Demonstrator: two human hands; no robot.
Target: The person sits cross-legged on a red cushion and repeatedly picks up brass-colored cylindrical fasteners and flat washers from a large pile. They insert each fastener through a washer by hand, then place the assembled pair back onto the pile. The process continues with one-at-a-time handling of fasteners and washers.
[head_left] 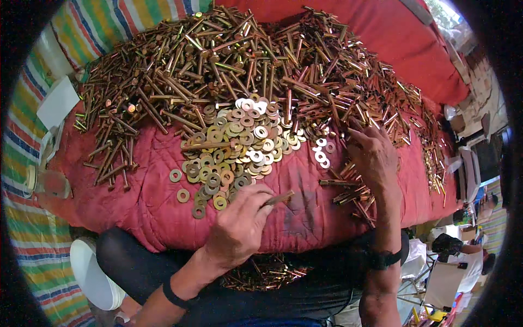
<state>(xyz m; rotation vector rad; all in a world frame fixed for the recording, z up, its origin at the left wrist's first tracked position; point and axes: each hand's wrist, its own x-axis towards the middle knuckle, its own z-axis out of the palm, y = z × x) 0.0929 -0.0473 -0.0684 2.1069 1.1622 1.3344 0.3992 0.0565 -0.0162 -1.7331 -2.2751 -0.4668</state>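
My left hand [237,224] is closed around a bolt [281,198], whose end sticks out to the right past the thumb and fingers. Just beyond that hand lies a heap of flat washers [234,136], gold and silver in colour, with one long bolt [207,146] resting across it. My right hand [375,158] reaches to the near right edge of a big pile of bronze-coloured bolts [218,60]. Its fingers curl down among the bolts, and whatever they pinch is hidden. A few loose washers [322,153] and a small cluster of bolts [351,191] lie left of it.
Red quilted cloth [147,201] covers the work surface. A clear jar [52,182] and a white card [58,102] stand at the left. More bolts [267,275] lie below the front edge, between my legs. Another person [474,256] is far off at the right.
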